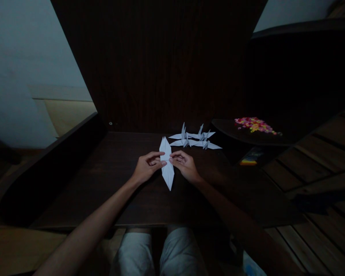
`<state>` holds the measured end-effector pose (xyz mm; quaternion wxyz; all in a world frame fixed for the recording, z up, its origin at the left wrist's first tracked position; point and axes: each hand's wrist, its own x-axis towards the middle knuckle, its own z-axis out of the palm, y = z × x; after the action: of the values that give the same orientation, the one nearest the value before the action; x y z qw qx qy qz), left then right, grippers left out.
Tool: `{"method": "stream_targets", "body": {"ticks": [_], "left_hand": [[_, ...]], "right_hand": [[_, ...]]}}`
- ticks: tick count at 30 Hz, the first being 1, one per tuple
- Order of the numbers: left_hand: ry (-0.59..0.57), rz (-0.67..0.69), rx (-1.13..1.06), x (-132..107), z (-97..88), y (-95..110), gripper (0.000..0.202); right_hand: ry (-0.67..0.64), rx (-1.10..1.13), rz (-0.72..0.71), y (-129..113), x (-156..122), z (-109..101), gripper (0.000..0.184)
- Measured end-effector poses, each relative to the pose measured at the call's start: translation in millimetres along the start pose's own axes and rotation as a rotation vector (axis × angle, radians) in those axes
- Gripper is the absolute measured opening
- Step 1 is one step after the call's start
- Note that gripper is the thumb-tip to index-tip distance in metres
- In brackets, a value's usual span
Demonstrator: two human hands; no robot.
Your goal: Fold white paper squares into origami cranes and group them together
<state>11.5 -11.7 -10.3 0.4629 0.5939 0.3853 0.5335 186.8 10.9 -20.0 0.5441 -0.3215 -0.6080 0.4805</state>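
A long, narrow diamond of folded white paper (167,168) lies on the dark wooden table (109,180), pointing away from me. My left hand (147,166) pinches its left edge at the middle, fingers curled. From the other side my right hand (184,165) pinches the right edge the same way. Just behind the hands sit two finished white paper cranes (194,139) side by side, wings spread.
A dark tray (227,130) at the right holds a heap of small multicoloured pieces (254,124). Below it lies a small striped colourful object (250,158). A dark wooden panel rises behind the table. My knees show under the near edge.
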Motion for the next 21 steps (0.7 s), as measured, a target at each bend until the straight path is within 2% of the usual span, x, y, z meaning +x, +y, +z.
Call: {"method": "stream_targets", "body": {"ticks": [4,8,14,21], "left_hand": [[-0.02,0.068,-0.033,-1,1.8,2,0.051],[0.014,0.166,0.133,-2,0.8,2,0.044],[0.04,0.347,0.379,-3,-0.7,4,0.037],[0.012,0.383,0.542,-6,0.4,6,0.023]], "right_hand": [[-0.024,-0.052,-0.043,-4,-3,-2,0.031],[0.007,-0.16,-0.162,-4,-3,-3,0.033],[0.031,-0.355,-0.349,-9,-4,-4,0.018],[0.066,-0.494,-0.481,-18,-8,0,0.011]]}}
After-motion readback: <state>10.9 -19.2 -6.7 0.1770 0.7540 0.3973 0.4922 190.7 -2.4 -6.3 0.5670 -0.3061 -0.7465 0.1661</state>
